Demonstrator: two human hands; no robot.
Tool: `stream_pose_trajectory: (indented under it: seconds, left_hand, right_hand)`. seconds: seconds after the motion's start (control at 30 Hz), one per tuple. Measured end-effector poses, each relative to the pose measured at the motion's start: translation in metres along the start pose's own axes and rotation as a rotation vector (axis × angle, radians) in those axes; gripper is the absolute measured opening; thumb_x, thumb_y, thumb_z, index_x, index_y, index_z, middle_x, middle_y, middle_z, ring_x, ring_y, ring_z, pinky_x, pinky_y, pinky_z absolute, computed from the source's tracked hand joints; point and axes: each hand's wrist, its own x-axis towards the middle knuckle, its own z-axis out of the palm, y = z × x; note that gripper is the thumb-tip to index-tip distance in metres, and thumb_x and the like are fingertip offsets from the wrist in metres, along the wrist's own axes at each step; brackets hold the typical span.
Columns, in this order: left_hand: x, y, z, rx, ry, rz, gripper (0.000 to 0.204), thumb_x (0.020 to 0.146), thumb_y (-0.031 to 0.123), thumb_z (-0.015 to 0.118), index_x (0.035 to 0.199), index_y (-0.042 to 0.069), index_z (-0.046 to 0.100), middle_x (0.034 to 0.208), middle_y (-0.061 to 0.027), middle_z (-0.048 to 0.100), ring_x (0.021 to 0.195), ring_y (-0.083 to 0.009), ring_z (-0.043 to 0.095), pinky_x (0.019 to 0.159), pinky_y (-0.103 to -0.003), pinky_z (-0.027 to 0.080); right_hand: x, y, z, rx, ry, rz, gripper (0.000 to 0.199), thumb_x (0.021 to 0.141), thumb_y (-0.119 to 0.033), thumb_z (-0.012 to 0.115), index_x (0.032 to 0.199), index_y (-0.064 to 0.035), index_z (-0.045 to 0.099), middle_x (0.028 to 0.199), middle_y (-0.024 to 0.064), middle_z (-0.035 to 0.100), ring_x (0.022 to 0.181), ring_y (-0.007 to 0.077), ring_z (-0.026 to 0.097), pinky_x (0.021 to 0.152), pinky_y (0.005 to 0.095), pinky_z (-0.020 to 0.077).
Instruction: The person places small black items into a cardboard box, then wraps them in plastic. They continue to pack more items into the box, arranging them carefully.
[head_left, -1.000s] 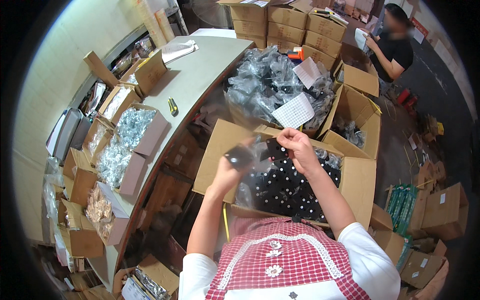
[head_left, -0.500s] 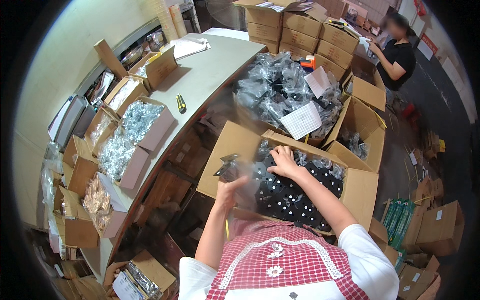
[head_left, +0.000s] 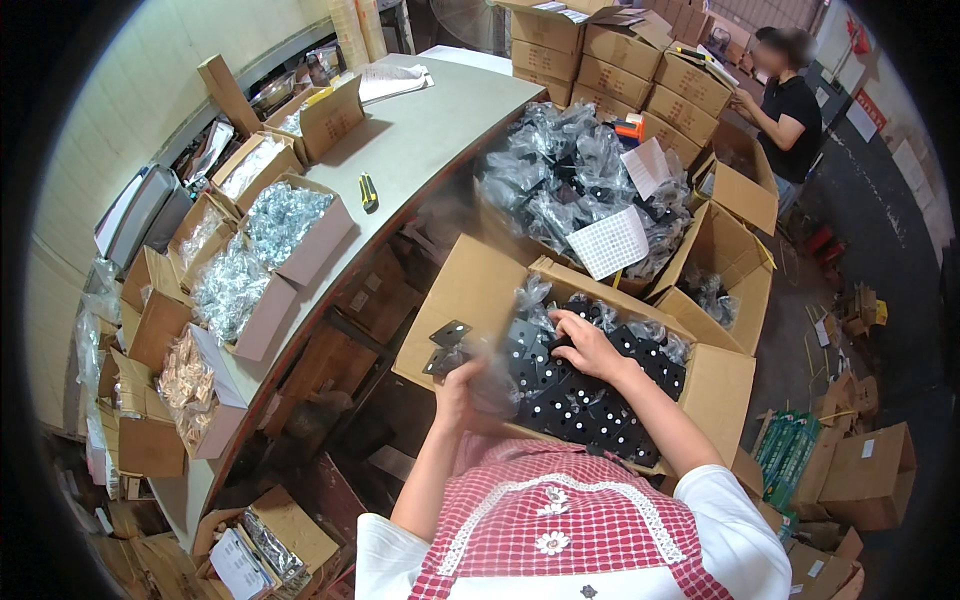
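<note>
My left hand (head_left: pixel 460 388) is closed around flat black plates (head_left: pixel 447 342) with holes, and a blurred clear plastic bag (head_left: pixel 492 385) hangs beside them. It is at the left side of an open cardboard box (head_left: pixel 722 385). Inside that box lie many black pieces (head_left: pixel 575 408) dotted with white, some wrapped in clear plastic. My right hand (head_left: pixel 595 348) rests over the pieces near the box's far side, thumb and fingers bent and apart, with no held piece showing between them.
Behind stands a box heaped with bagged black parts (head_left: pixel 560 165), paper sheets (head_left: pixel 608 243) on top. To the left, a table (head_left: pixel 440 120) carries a utility knife (head_left: pixel 368 192) and boxes of small bagged parts (head_left: pixel 240 295). A co-worker (head_left: pixel 790 110) stands beyond stacked cartons (head_left: pixel 610 80).
My right hand has moved slightly right and nearer to me, away from the plate it was touching. The plates in my left hand have tilted and shifted slightly left and lower.
</note>
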Motion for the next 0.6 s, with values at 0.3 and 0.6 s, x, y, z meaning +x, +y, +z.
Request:
stream_pose_trajectory:
  seconds: [0.3,0.6]
  left_hand:
    - [-0.02,0.006,0.0,0.163,-0.049,0.154,0.03,0.081,0.007,0.07,0.11,0.003,0.068,0.106,-0.0052,0.068,0.092,-0.0173,0.065,0.082,-0.034,0.053]
    - [-0.031,0.04,0.046,0.726,-0.57,0.693,0.059,0.072,0.017,0.085,0.126,0.005,0.064,0.142,-0.0122,0.057,0.132,-0.0255,0.053,0.109,-0.037,0.043]
  right_hand:
    - [-0.007,-0.036,-0.032,0.231,0.144,0.24,0.034,0.083,-0.022,0.077,0.11,-0.0046,0.068,0.104,0.0128,0.072,0.096,0.0302,0.07,0.086,0.0376,0.0544]
    - [0.002,-0.087,-0.093,1.018,0.199,0.486,0.019,0.088,-0.013,0.078,0.098,-0.0072,0.063,0.091,-0.0026,0.065,0.083,0.0058,0.06,0.075,0.0221,0.0453]
